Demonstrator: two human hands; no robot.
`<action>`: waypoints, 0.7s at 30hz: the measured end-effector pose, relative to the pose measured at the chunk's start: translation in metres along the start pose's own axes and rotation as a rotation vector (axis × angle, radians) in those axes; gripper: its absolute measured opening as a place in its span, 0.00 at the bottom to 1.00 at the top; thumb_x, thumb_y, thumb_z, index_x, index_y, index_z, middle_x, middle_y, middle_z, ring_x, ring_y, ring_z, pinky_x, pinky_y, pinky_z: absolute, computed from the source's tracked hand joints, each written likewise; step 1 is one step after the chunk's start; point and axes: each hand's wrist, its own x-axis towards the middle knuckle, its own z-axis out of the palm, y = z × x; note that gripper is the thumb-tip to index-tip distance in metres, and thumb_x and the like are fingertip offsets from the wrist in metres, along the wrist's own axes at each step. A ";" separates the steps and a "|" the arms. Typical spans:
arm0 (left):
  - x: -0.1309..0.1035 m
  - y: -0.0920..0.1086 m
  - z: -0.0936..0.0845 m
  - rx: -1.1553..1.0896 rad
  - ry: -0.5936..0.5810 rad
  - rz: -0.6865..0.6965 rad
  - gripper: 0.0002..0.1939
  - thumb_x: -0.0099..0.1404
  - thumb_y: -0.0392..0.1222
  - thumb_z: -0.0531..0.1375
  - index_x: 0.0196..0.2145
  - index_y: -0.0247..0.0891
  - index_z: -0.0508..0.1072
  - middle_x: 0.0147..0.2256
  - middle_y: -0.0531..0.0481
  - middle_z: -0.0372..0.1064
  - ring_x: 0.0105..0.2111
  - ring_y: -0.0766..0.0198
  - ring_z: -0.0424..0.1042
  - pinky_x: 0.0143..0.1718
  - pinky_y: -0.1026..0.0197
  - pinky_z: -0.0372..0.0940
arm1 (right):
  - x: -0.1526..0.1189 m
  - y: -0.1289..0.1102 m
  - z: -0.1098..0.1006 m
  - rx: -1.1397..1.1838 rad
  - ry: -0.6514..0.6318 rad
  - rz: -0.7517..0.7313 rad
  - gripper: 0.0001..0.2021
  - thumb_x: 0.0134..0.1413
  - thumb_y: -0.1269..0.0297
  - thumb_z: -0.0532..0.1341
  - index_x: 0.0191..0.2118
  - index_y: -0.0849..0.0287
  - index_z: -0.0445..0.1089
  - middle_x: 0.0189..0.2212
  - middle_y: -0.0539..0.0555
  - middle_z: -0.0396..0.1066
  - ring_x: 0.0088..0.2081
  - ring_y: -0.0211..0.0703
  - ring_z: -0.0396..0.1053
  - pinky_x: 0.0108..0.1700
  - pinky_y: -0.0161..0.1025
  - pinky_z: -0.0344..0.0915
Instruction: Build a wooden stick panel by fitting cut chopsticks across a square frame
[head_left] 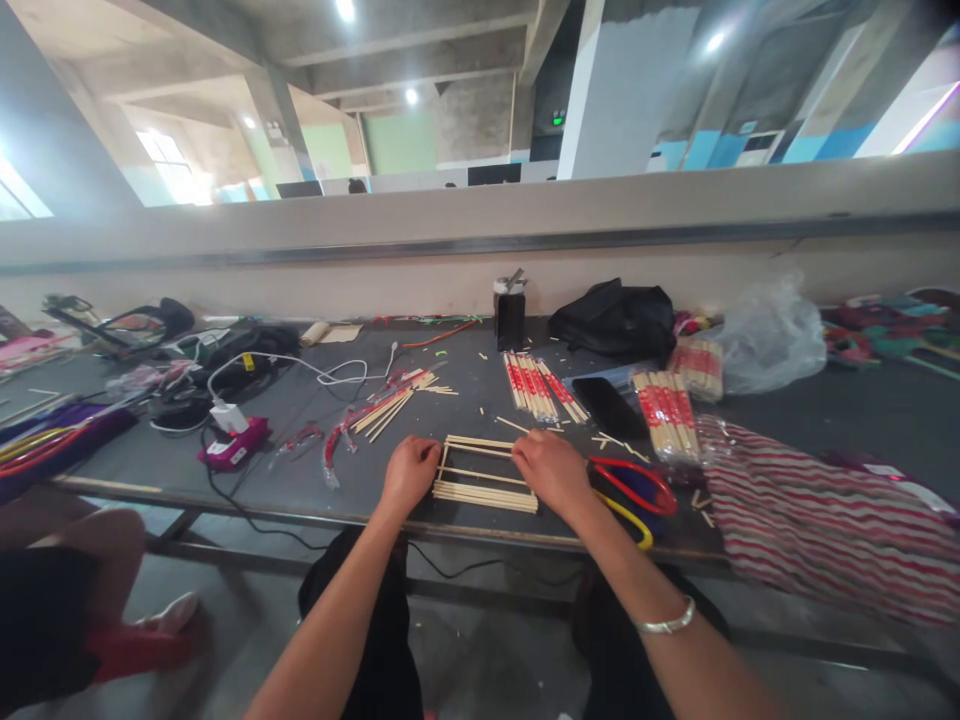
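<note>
A rectangular frame of thin wooden sticks (486, 504), which look like chopsticks, lies near the table's front edge. Several sticks are packed side by side along its near side, and a few cross it farther back with gaps between. My left hand (411, 474) is closed at the frame's far left corner, fingertips pinched on the stick ends. At the far right corner my right hand (551, 470) also pinches the frame, its fingertips partly hidden. Loose chopsticks (391, 410) fan out beyond my left hand. Red-and-white packs of chopsticks (531, 386) lie beyond my right hand.
Red-handled scissors (637, 482) lie right of my right hand, near a black phone (606, 408). More chopstick packs (666, 415) and a striped cloth (817, 520) are farther right. A magenta power strip (236, 445) with a white charger sits left. Another person's leg (97, 560) shows at left.
</note>
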 end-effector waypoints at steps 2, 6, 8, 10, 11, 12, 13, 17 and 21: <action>0.002 0.002 0.001 0.009 -0.005 0.005 0.14 0.62 0.40 0.53 0.33 0.39 0.79 0.32 0.47 0.71 0.36 0.62 0.69 0.39 0.63 0.60 | 0.000 0.000 0.000 -0.006 0.013 0.005 0.10 0.61 0.67 0.53 0.34 0.57 0.72 0.35 0.55 0.72 0.41 0.44 0.67 0.41 0.36 0.57; 0.005 0.005 0.002 0.029 -0.015 0.004 0.13 0.62 0.40 0.53 0.31 0.40 0.79 0.31 0.49 0.72 0.35 0.62 0.69 0.38 0.63 0.60 | 0.000 0.000 0.001 -0.003 0.020 0.016 0.09 0.61 0.66 0.54 0.34 0.57 0.72 0.35 0.55 0.72 0.40 0.44 0.67 0.40 0.36 0.57; 0.006 0.006 0.002 0.038 -0.014 -0.003 0.13 0.62 0.41 0.53 0.32 0.39 0.79 0.31 0.48 0.71 0.34 0.62 0.68 0.37 0.63 0.59 | 0.001 0.000 0.001 0.003 0.023 0.020 0.09 0.60 0.66 0.54 0.34 0.56 0.72 0.35 0.55 0.73 0.40 0.43 0.67 0.39 0.36 0.57; 0.006 0.006 0.002 0.044 -0.012 -0.006 0.14 0.62 0.41 0.53 0.33 0.39 0.79 0.31 0.48 0.71 0.34 0.62 0.68 0.37 0.63 0.59 | 0.002 -0.001 0.000 0.012 0.034 0.027 0.09 0.60 0.66 0.54 0.34 0.56 0.72 0.35 0.54 0.73 0.40 0.43 0.67 0.39 0.36 0.56; 0.006 0.005 0.002 0.046 -0.012 -0.005 0.14 0.62 0.41 0.53 0.33 0.39 0.79 0.31 0.47 0.71 0.34 0.61 0.68 0.38 0.63 0.59 | 0.002 0.000 0.000 0.018 0.042 0.031 0.09 0.60 0.66 0.54 0.35 0.56 0.72 0.35 0.54 0.72 0.40 0.43 0.67 0.40 0.36 0.56; 0.006 0.005 0.003 0.045 -0.011 -0.003 0.14 0.62 0.41 0.53 0.33 0.39 0.79 0.31 0.47 0.71 0.35 0.61 0.69 0.38 0.63 0.59 | 0.001 0.000 -0.001 0.025 0.052 0.039 0.10 0.60 0.66 0.53 0.35 0.56 0.72 0.35 0.54 0.72 0.40 0.43 0.67 0.40 0.36 0.56; 0.006 0.004 0.003 0.044 -0.009 -0.002 0.14 0.62 0.41 0.53 0.34 0.39 0.79 0.32 0.47 0.71 0.35 0.61 0.69 0.38 0.63 0.60 | 0.000 0.002 -0.002 0.034 0.063 0.050 0.10 0.61 0.66 0.53 0.34 0.55 0.72 0.35 0.54 0.72 0.40 0.43 0.67 0.40 0.36 0.56; 0.005 0.001 0.005 0.038 0.008 -0.012 0.13 0.62 0.41 0.54 0.35 0.40 0.79 0.32 0.48 0.72 0.35 0.62 0.69 0.38 0.63 0.60 | -0.013 0.014 -0.006 0.070 0.087 0.130 0.10 0.60 0.66 0.53 0.33 0.55 0.72 0.33 0.52 0.72 0.39 0.42 0.67 0.38 0.35 0.57; 0.004 0.001 0.006 0.031 0.018 -0.017 0.14 0.62 0.40 0.53 0.35 0.41 0.79 0.33 0.48 0.71 0.35 0.62 0.69 0.38 0.63 0.61 | -0.024 0.024 -0.005 0.102 0.053 0.194 0.09 0.57 0.65 0.56 0.30 0.54 0.73 0.30 0.50 0.73 0.33 0.40 0.69 0.32 0.34 0.56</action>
